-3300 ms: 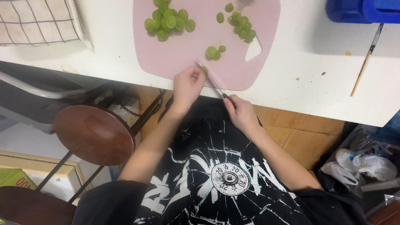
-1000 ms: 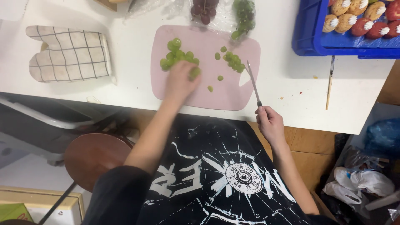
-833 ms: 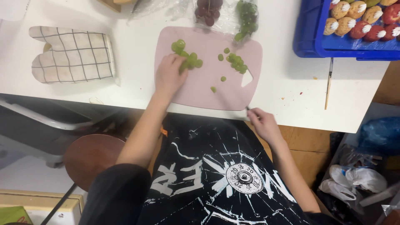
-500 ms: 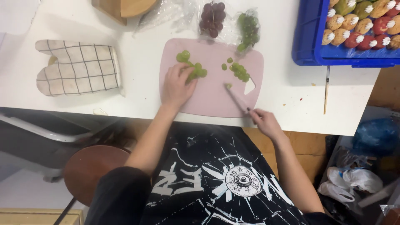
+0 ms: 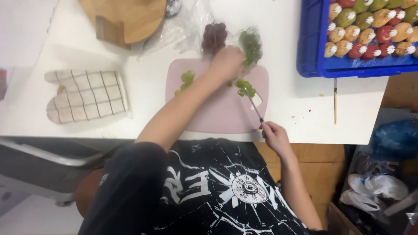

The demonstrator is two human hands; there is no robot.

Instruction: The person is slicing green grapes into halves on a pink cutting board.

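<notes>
The left hand (image 5: 226, 61) reaches across the pink board (image 5: 217, 113) to the far edge, where a bag of green grapes (image 5: 251, 43) lies just beside a bunch of dark grapes (image 5: 214, 37). Its fingers are curled down on the green grapes there, but I cannot tell if it has one pinched. The right hand (image 5: 273, 135) is closed around the handle of a small knife (image 5: 253, 102). The blade tip rests by a little pile of cut grapes (image 5: 243, 86) on the board. More cut grapes (image 5: 186, 80) sit on the left part of the board.

To do this well, it seems best to keep the knife still and flat while the other hand is reaching so close to it. Pick only a few grapes at a time so they do not roll off.

On the counter (image 5: 143, 109) there is a checked oven mitt (image 5: 85, 95) to the left, a wooden stand (image 5: 126, 17) at the back, and clear plastic wrap beside it. A blue crate (image 5: 310, 48) of colored fruit stands to the right, and a thin stick (image 5: 335, 100) lies near it. The reaching arm crosses over the board and hides part of it.
</notes>
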